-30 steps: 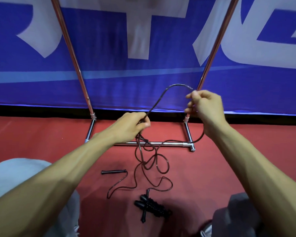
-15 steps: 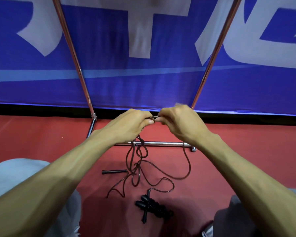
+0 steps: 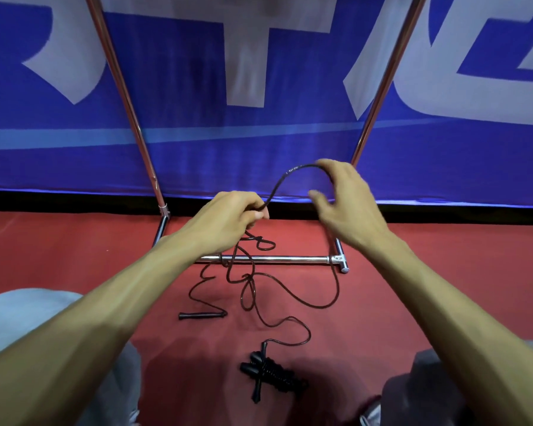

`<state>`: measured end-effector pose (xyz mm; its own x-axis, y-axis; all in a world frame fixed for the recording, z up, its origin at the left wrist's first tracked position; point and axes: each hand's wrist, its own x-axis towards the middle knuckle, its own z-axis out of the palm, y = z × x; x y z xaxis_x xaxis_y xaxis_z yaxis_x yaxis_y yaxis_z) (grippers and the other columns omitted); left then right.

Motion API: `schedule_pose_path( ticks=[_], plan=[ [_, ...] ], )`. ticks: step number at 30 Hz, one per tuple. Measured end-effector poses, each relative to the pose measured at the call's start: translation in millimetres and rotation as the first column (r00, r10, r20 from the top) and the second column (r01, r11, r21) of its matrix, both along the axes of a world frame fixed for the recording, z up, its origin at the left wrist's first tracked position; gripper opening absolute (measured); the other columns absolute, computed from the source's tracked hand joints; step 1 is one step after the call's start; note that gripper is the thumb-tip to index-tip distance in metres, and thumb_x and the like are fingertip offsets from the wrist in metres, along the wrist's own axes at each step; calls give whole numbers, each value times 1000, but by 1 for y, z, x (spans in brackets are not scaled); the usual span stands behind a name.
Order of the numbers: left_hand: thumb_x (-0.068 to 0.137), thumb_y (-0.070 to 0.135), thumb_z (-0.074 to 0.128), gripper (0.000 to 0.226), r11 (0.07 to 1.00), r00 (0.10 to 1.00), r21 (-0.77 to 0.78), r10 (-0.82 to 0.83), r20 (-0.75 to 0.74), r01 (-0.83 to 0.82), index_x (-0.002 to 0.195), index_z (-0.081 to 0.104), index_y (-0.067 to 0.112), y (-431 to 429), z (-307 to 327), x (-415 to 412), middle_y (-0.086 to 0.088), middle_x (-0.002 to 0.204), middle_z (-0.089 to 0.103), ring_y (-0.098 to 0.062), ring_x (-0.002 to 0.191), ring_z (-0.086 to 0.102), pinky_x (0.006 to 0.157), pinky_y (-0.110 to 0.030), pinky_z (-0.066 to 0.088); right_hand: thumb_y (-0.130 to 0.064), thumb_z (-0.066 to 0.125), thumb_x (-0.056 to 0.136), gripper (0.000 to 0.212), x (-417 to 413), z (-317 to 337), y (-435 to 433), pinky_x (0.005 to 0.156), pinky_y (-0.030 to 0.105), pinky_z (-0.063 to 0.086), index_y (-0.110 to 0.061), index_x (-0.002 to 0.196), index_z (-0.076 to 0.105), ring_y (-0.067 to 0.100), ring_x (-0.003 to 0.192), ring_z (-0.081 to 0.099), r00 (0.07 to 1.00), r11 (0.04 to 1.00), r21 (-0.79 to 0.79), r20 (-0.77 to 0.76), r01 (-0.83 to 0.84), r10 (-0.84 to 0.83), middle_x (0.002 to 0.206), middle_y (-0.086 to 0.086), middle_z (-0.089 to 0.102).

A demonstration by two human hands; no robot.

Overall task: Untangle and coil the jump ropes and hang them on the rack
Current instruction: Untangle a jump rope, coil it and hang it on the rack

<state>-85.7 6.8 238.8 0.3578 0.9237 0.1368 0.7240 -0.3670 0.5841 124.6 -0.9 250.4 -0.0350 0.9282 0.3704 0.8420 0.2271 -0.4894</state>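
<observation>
A thin black jump rope (image 3: 290, 290) lies in loose loops on the red floor, one black handle (image 3: 202, 316) flat at the left. My left hand (image 3: 228, 216) grips gathered strands of it above the rack's base bar. From there the rope arches up to my right hand (image 3: 342, 204), whose curled fingers and thumb hold it loosely; it then drops behind that hand to the floor. A second rope (image 3: 268, 373), black and wound into a tight bundle with its handles, lies near my knees. The chrome rack (image 3: 274, 259) stands just beyond my hands.
Two slanted chrome uprights, the left post (image 3: 120, 87) and the right post (image 3: 388, 72), rise in front of a blue banner (image 3: 259, 142) with white lettering. My knees, the left knee (image 3: 28, 333) and the right knee (image 3: 428, 388), sit at the bottom corners. Red floor spreads to both sides.
Half a second ago both hands met at the rope. My right hand has since moved up and right, drawing out a fresh arch of rope, while my left hand stayed put.
</observation>
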Motion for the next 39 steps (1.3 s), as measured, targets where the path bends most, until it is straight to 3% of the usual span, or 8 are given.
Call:
schedule_pose_path(
  ticks=[3,6,12,19,23,27,36,39],
  plan=[
    [98,20,54,15,999,999,10,-44,7,43,102,69,19,-1,1,1,-2,81,68,-18,78,62,75,-35,49,-41,60,89,63,-18,-3,-6,117,44,16,-25,145,34,11,131,41,958,966,21,142,-256,251,141,-5,47],
    [97,20,58,15,998,999,27,-50,7,50,104,70,20,-1,0,2,2,81,69,-14,78,63,76,-31,49,-49,48,95,35,-26,-6,-5,100,44,41,-24,116,62,22,91,63,898,957,-6,343,-290,275,90,-3,69],
    [95,20,61,16,994,988,-57,-100,-121,94,109,68,21,4,-9,-3,6,92,67,-12,84,62,77,-26,47,-22,53,96,20,-22,7,-1,66,27,45,-20,78,63,14,63,53,975,974,47,18,-221,220,51,-17,47],
    [99,21,52,13,991,998,-125,-56,-24,53,98,62,14,6,-12,-2,-9,81,66,-22,67,67,70,-38,58,-24,48,97,24,-1,9,2,73,33,47,-17,79,62,22,74,64,974,993,11,-198,114,-109,72,1,69],
    [100,27,51,18,990,989,-66,-128,-78,123,105,64,16,3,-9,0,-7,89,68,-27,80,63,77,-43,50,-42,52,94,39,-12,3,-6,94,29,42,-21,128,53,15,108,59,984,969,-176,-56,-174,167,115,-4,67],
    [99,29,53,16,993,992,-36,-114,-59,112,103,64,18,2,-8,1,-1,86,66,-20,78,61,74,-39,50,-42,52,95,31,-29,-6,-8,70,30,48,-15,96,66,18,76,63,920,894,-294,99,-337,380,80,-2,70],
    [95,14,56,12,964,964,-176,-224,-144,198,86,58,22,3,-26,2,11,76,61,-14,75,60,75,-27,48,-15,44,100,33,-13,15,9,47,28,47,-16,68,54,12,39,50,741,998,57,-671,-4,41,53,2,43],
    [97,13,54,16,971,985,-181,-167,-48,156,84,59,22,3,-26,1,4,68,60,-16,66,60,66,-31,51,-27,46,99,28,1,9,12,62,31,48,-12,86,66,17,52,60,833,983,-165,-529,86,-161,62,1,58]
  ],
)
